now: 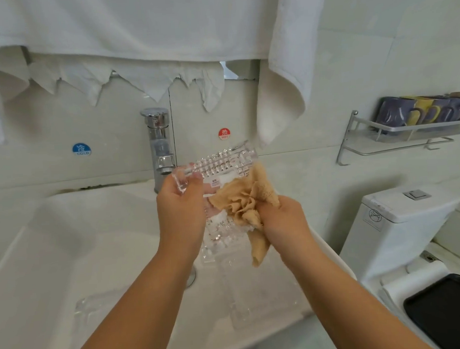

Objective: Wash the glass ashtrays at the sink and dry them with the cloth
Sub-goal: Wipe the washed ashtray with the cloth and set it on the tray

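Note:
A clear cut-glass ashtray (223,165) is held tilted above the white sink (76,249), its studded underside facing me. My left hand (181,210) grips its left edge, fingers curled round the rim. My right hand (283,219) grips a bunched tan cloth (244,200) and presses it against the ashtray's face. Two more glass ashtrays lie in the basin: one at the lower left (95,309), another at the lower right (245,313). Part of the held ashtray is hidden behind cloth and hands.
A chrome tap (159,143) stands behind the sink, between blue cold and red hot stickers. White towels (281,98) hang overhead. A wall rack (406,132) with mugs is at the right, above a toilet tank (399,219) and a black tray (448,310).

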The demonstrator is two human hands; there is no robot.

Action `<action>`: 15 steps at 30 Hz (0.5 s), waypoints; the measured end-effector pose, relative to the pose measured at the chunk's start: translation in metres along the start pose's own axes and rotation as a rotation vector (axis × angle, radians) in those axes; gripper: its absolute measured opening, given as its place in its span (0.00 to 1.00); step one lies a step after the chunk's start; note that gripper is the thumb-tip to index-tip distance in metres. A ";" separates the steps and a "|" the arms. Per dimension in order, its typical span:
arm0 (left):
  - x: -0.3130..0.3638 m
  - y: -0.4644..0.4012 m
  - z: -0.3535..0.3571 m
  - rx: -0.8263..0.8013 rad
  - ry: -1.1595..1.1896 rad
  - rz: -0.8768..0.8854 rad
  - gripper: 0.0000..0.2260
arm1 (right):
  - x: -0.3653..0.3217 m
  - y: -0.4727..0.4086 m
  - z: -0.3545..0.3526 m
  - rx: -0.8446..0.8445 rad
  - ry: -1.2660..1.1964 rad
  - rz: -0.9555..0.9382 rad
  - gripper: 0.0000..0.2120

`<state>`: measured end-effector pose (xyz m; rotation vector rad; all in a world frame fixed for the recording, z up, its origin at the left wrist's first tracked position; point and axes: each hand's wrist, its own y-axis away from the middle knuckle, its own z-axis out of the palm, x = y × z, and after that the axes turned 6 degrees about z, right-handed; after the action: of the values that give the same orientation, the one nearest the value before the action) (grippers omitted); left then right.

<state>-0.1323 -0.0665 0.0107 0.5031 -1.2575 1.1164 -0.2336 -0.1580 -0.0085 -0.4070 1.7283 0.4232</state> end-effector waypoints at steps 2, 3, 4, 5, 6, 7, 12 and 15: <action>0.000 -0.006 -0.004 -0.097 -0.009 -0.124 0.08 | -0.008 -0.008 -0.010 0.049 0.129 -0.065 0.14; 0.002 -0.011 -0.007 -0.171 -0.017 -0.200 0.07 | -0.014 -0.012 -0.016 0.057 0.178 -0.084 0.14; 0.005 -0.015 -0.010 -0.255 -0.037 -0.270 0.05 | -0.019 -0.017 -0.024 0.054 0.217 -0.094 0.13; 0.009 -0.018 -0.014 -0.340 -0.079 -0.320 0.03 | -0.025 -0.020 -0.032 0.040 0.243 -0.104 0.11; 0.010 -0.020 -0.016 -0.419 -0.141 -0.343 0.05 | -0.031 -0.023 -0.039 0.015 0.265 -0.120 0.09; 0.010 -0.021 -0.017 -0.473 -0.203 -0.346 0.07 | -0.037 -0.024 -0.044 -0.020 0.294 -0.142 0.07; -0.001 -0.005 -0.008 -0.444 -0.425 -0.092 0.09 | -0.048 -0.022 -0.040 -0.059 0.402 -0.241 0.07; -0.008 -0.001 -0.005 -0.320 -0.418 0.032 0.11 | -0.043 -0.015 -0.028 0.043 0.333 -0.329 0.07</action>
<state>-0.1284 -0.0659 0.0021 0.4872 -1.7782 0.8341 -0.2420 -0.1836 0.0380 -0.7500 1.9413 0.0812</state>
